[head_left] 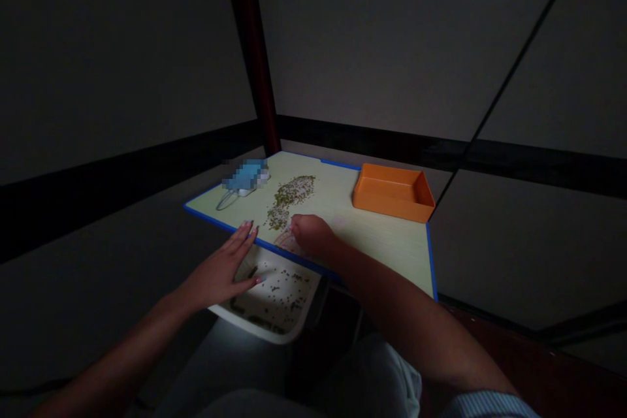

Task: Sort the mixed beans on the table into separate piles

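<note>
Status, as I read it on my head view. The grains [295, 191] are in two places: a large patch and a smaller one on the board [379, 241], and a loose scatter in the tray [281, 339] below its near edge. I judge the work with the grains to be only part done: some lie in the tray, and the patches on the board are left.

Left hand [226, 269]: fingers extended on the board's near edge, thumb apart over the tray, nothing in the grasp. Right hand [311, 233]: fingers curled, just beside the smaller patch; I cannot tell whether they hold anything.

Surroundings: the box [392, 192] stands at the board's far right; a blue item [245, 175], blurred, lies at the left.
</note>
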{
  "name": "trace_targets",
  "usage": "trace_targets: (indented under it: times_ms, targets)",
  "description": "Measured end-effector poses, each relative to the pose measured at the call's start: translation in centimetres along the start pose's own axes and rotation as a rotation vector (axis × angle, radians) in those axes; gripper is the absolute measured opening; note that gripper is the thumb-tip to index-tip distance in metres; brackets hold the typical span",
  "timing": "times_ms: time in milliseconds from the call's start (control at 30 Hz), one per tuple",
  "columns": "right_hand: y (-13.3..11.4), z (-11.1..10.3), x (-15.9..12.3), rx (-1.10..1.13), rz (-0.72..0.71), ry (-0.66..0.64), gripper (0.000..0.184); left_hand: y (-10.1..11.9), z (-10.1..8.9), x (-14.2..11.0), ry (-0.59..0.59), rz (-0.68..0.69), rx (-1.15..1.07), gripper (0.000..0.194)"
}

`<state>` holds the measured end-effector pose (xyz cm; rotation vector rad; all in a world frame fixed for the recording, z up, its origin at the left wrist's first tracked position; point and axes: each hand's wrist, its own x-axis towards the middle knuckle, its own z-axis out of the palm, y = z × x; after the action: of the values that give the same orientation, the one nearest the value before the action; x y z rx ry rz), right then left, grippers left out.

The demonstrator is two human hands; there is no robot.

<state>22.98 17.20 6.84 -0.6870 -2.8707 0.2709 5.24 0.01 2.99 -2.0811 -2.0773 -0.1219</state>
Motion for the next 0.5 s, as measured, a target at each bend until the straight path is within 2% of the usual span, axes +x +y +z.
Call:
trace_targets:
  times_ms: [300,500]
  targets:
    - [-0.05,-0.16,-0.18,0.018,-0.007,0.000,0.032,-0.30,0.32,-0.04,0.041,0.023,0.001,0.098]
    - [-0.21,-0.19,-0.48,0.033,-0.051,0.005,0.029,0.08,-0.17,-0.05,0.004,-0.013,-0.026,0.096]
